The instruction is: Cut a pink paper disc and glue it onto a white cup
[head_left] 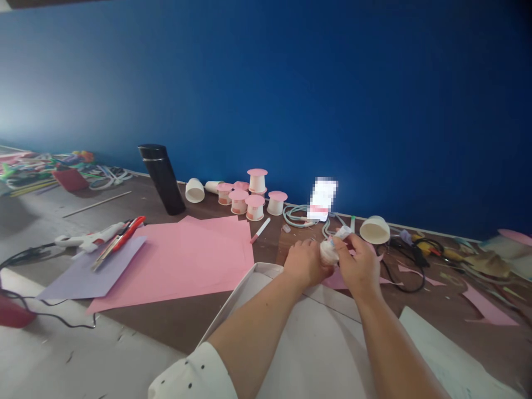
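My left hand [305, 263] is closed around a small white roundish object [330, 252]; its kind is not clear. My right hand [361, 265] pinches a narrower white piece [343, 233] at the top of that object, so both hands meet there. Some of the object is hidden behind my fingers. Beneath the hands lies pink paper scrap [336, 280] on the dark table. An open white paper cup [374, 230] lies on its side just beyond my right hand. Left of my left hand is a white marker with a red end [260, 230].
Pink sheets [183, 255] and a purple sheet [95, 271] lie left, under a red utility knife [120, 241] beside a white glue gun [89, 239]. A black flask [162, 180], several pink-topped cups [255, 208] and a lit phone [322, 199] stand along the blue wall.
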Demonstrator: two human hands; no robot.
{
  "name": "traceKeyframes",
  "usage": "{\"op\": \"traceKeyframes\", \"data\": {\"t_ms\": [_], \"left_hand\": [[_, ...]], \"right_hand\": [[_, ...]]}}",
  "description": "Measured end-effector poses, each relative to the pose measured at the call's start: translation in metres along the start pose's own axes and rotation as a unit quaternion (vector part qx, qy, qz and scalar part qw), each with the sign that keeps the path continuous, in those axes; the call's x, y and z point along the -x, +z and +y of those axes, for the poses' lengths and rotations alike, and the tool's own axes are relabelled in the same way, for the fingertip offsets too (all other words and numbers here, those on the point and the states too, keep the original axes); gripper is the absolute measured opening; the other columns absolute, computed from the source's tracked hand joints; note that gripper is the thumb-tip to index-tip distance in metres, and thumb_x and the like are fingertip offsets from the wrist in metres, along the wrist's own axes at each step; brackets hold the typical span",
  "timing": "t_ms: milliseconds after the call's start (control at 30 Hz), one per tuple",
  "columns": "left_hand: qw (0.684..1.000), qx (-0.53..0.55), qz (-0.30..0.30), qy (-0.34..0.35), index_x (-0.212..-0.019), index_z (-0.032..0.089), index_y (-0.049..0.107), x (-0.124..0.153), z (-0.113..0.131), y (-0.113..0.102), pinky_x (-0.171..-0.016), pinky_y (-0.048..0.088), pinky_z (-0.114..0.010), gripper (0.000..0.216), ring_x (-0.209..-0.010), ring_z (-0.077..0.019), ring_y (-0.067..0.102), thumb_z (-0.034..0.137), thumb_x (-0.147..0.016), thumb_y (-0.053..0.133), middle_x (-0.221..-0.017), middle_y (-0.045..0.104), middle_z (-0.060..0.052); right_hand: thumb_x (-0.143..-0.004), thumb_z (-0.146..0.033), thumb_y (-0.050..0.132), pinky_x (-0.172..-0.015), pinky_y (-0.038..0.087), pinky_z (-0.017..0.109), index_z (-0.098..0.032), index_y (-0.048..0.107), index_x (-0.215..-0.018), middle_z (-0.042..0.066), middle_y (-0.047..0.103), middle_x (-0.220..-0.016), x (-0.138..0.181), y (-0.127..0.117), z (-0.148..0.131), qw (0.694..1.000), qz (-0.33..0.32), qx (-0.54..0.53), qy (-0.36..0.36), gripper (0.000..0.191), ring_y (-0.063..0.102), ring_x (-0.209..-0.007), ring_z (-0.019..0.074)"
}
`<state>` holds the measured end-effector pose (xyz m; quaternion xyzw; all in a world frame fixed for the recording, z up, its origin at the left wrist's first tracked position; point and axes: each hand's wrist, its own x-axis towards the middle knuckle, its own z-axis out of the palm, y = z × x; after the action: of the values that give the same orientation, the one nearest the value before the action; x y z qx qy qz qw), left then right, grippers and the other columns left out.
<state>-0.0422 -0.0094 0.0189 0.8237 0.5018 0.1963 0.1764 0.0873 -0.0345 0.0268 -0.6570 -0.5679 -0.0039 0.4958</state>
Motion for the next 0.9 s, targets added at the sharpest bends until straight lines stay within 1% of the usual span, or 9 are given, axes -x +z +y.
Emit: {"op": "traceKeyframes", "data": {"t_ms": [167,300,400,500,700,800,900], "left_hand": [[1.0,0.01,-0.002,-0.002,-0.108,0.016,0.059,0.001,0.0,-0.002,-0.094,0.049,-0.043,0.046,-0.108,-0.0318,0.061,0.047,-0.074,0.065,-0.114,0.066,-0.012],[1.0,0.016,-0.001,0.001,-0.107,0.017,0.058,0.0,-0.003,0.0,-0.094,0.049,-0.042,0.045,-0.108,-0.0307,0.061,0.046,-0.074,0.066,-0.113,0.066,-0.012],[1.0,0.015,-0.005,0.004,-0.108,0.017,0.058,-0.001,-0.004,0.002,-0.096,0.049,-0.043,0.046,-0.109,-0.0309,0.061,0.046,-0.074,0.067,-0.115,0.065,-0.012],[1.0,0.014,-0.001,0.003,-0.108,0.017,0.058,-0.002,-0.004,0.003,-0.097,0.048,-0.044,0.047,-0.108,-0.0312,0.061,0.047,-0.074,0.067,-0.114,0.066,-0.012],[1.0,0.018,0.008,0.003,-0.108,0.016,0.06,-0.001,-0.003,0.003,-0.096,0.049,-0.044,0.047,-0.108,-0.0319,0.061,0.047,-0.073,0.067,-0.112,0.067,-0.012],[1.0,0.019,0.006,0.006,-0.108,0.016,0.06,-0.001,-0.002,0.001,-0.098,0.049,-0.043,0.046,-0.11,-0.0317,0.061,0.046,-0.073,0.066,-0.113,0.066,-0.012],[1.0,0.017,-0.001,0.008,-0.108,0.017,0.06,-0.001,-0.001,0.0,-0.098,0.048,-0.043,0.046,-0.111,-0.0316,0.06,0.046,-0.074,0.066,-0.113,0.066,-0.012]], "right_hand": [[-0.084,-0.051,0.053,-0.074,0.044,0.036,-0.018,0.073,-0.093,0.011,0.073,-0.089,0.002,-0.007,-0.004,1.0,-0.011,0.009,-0.007,0.04,0.062,-0.082,0.0256],[-0.083,-0.055,0.054,-0.067,0.043,0.033,-0.019,0.074,-0.091,0.008,0.073,-0.083,0.007,-0.01,-0.009,1.0,-0.021,0.009,0.008,0.042,0.061,-0.076,0.0243],[-0.081,-0.055,0.056,-0.071,0.045,0.034,-0.019,0.074,-0.095,0.008,0.073,-0.085,0.009,-0.008,-0.012,1.0,-0.024,-0.008,0.017,0.043,0.063,-0.08,0.026],[-0.081,-0.055,0.057,-0.075,0.046,0.036,-0.019,0.074,-0.097,0.009,0.074,-0.087,0.008,-0.003,-0.011,1.0,-0.012,-0.021,0.016,0.043,0.065,-0.084,0.0272],[-0.083,-0.053,0.057,-0.08,0.046,0.039,-0.018,0.073,-0.102,0.01,0.075,-0.092,0.001,0.003,0.002,1.0,0.014,-0.008,-0.008,0.043,0.066,-0.088,0.0282],[-0.084,-0.052,0.057,-0.078,0.045,0.037,-0.019,0.073,-0.101,0.009,0.075,-0.091,-0.001,0.002,0.006,1.0,0.01,0.002,-0.004,0.041,0.065,-0.086,0.0271],[-0.084,-0.054,0.057,-0.071,0.044,0.035,-0.019,0.074,-0.097,0.009,0.074,-0.084,-0.001,-0.003,0.006,1.0,0.007,0.02,0.007,0.041,0.064,-0.079,0.0262]]}}
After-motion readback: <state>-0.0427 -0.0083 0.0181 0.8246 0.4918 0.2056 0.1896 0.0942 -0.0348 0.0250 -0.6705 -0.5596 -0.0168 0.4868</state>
